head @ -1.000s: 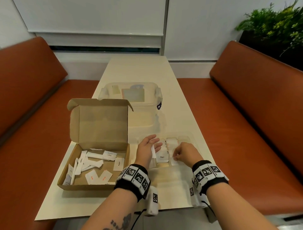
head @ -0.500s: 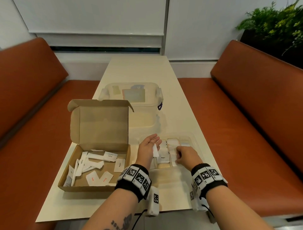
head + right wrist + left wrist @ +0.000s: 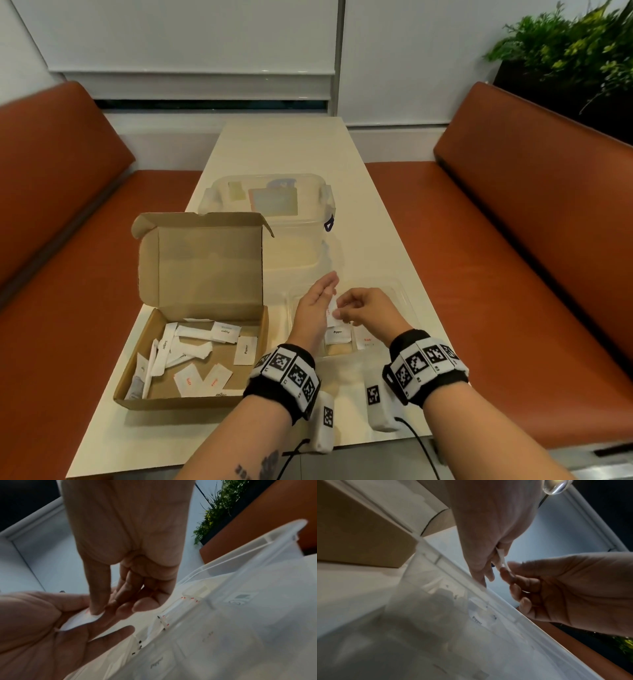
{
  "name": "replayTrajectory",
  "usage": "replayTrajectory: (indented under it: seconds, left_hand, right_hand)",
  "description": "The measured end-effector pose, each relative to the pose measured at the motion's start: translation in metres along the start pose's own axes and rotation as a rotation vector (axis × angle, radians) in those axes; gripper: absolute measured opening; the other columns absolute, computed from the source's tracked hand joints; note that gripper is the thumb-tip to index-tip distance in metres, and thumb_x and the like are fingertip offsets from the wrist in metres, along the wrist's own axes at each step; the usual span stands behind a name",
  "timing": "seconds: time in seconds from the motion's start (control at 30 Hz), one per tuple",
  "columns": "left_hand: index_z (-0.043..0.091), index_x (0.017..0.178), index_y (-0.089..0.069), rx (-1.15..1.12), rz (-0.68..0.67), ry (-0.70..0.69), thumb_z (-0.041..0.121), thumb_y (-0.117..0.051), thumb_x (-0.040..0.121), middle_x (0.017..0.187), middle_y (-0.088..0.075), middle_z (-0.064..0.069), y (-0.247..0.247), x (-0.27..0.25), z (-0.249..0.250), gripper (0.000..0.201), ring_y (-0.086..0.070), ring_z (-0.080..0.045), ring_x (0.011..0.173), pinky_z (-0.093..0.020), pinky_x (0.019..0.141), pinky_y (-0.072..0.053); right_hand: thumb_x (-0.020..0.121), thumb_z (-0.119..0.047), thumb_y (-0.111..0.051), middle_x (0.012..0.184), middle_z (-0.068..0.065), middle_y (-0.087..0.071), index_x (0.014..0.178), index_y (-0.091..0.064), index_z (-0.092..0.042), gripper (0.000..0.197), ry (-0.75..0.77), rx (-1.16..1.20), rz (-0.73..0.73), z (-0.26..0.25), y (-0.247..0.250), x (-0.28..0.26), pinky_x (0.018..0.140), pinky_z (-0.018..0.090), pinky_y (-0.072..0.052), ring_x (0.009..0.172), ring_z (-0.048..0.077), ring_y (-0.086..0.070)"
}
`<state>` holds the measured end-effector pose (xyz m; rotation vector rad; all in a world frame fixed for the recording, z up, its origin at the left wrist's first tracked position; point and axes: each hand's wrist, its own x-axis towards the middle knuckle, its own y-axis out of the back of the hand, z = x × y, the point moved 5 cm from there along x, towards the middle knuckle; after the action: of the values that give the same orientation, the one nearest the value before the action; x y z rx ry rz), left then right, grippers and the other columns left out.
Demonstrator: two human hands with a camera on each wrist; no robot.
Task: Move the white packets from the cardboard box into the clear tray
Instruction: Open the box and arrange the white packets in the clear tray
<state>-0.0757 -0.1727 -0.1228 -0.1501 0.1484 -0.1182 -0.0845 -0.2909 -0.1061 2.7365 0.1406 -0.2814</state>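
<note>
Head view: both hands meet over the clear tray (image 3: 407, 301) on the counter (image 3: 284, 144). The left hand (image 3: 313, 310) is turned palm inward with fingers straight, and a white packet (image 3: 331, 313) lies against its palm. The right hand (image 3: 368, 310) has its fingers curled and pinches that packet's edge between thumb and forefinger. Below the hands, several white packets (image 3: 337, 335) already lie in the tray. To the left of the left hand stands the open cardboard box (image 3: 202, 274), lid upright, with more loose packets (image 3: 191, 346) on its floor. Beyond the hands sits a lidded clear container (image 3: 270, 202).
</note>
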Motion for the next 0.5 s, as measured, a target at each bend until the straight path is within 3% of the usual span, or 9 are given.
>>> replayTrajectory:
  seconds: [0.1, 0.2, 0.3, 0.4, 0.5]
  left_hand:
    - [0.016, 0.126, -0.057, 0.11, -0.008, -0.018, 0.013, -0.053, 0.096, 0.122, -0.063, 0.0, 0.001, 0.001, -0.002, 0.03, -0.058, -0.008, 0.109, -0.01, 0.08, -0.047]
    - [0.014, 0.114, -0.065, 0.364, 0.042, -0.049, 0.015, -0.061, 0.091, 0.106, -0.069, -0.001, 0.003, 0.0, -0.003, 0.024, -0.064, -0.013, 0.098, -0.014, 0.075, -0.05]
    - [0.019, 0.092, -0.069, 0.678, 0.032, -0.047, 0.029, -0.066, 0.087, 0.085, -0.067, 0.006, 0.001, -0.002, -0.001, 0.012, -0.063, -0.012, 0.083, -0.016, 0.068, -0.048]
    - [0.023, 0.075, -0.067, 0.856, -0.143, 0.009, 0.042, -0.074, 0.077, 0.07, -0.062, 0.012, -0.005, -0.004, -0.005, 0.02, -0.058, -0.005, 0.069, -0.02, 0.06, -0.043]
    - [0.02, 0.074, -0.071, 0.915, -0.381, 0.058, 0.042, -0.08, 0.07, 0.064, -0.059, 0.015, -0.014, -0.011, -0.009, 0.024, -0.055, -0.001, 0.063, -0.018, 0.059, -0.041]
  right_hand:
    - [0.081, -0.008, -0.071, 0.072, 0.0, -0.067, 0.084, -0.07, -0.009, 0.004, 0.035, 0.006, 0.064, 0.001, 0.01, -0.002, 0.058, 0.008, -0.044, 0.063, 0.006, -0.058]
    - [0.082, -0.009, -0.07, 0.068, -0.004, -0.066, 0.082, -0.072, -0.011, 0.003, 0.044, -0.169, 0.118, 0.003, 0.028, -0.002, 0.059, 0.007, -0.042, 0.063, 0.003, -0.058]
    - [0.085, -0.014, -0.067, 0.069, -0.005, -0.065, 0.082, -0.073, -0.013, 0.007, 0.029, -0.469, 0.114, 0.005, 0.044, -0.002, 0.061, 0.013, -0.04, 0.065, 0.004, -0.057]
    - [0.085, -0.012, -0.065, 0.08, -0.002, -0.068, 0.084, -0.073, -0.014, 0.008, 0.002, -0.642, 0.04, 0.008, 0.045, -0.002, 0.072, 0.019, -0.044, 0.076, 0.01, -0.058]
    - [0.085, -0.01, -0.062, 0.089, 0.0, -0.071, 0.086, -0.073, -0.014, 0.012, -0.015, -0.743, -0.032, 0.011, 0.036, -0.002, 0.074, 0.02, -0.045, 0.079, 0.012, -0.06]
